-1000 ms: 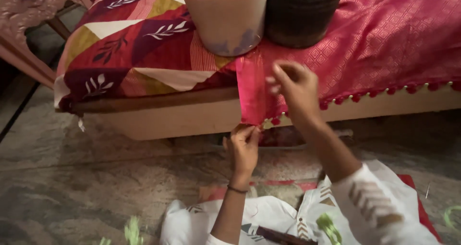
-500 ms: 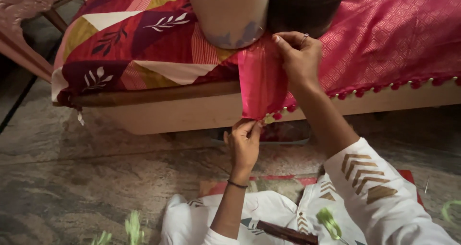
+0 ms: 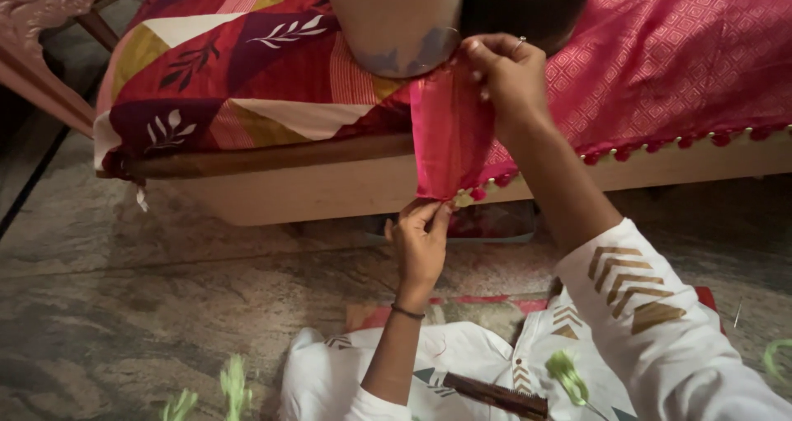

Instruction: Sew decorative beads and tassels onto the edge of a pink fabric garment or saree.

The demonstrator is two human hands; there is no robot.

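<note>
A pink cloth (image 3: 660, 58) with a small bead trim lies over the edge of a low wooden bed. One folded end of it (image 3: 450, 141) hangs down over the bed's side. My right hand (image 3: 505, 75) pinches the top of that fold, close under a cream container (image 3: 396, 17) standing on the bed. My left hand (image 3: 421, 235) grips the bottom hem of the fold, holding it taut. I wear white sleeves with gold arrow marks.
A patterned red, cream and yellow bedsheet (image 3: 239, 66) covers the bed's left part. A dark round pot (image 3: 528, 4) stands beside the cream container. A pink chair (image 3: 41, 50) is at far left. The floor is grey stone (image 3: 165, 305). Green tassels (image 3: 569, 371) lie on my lap.
My right hand has risen along the hanging fold, from its lower part up to the bed's top edge near the container. The left hand has stayed at the hem.
</note>
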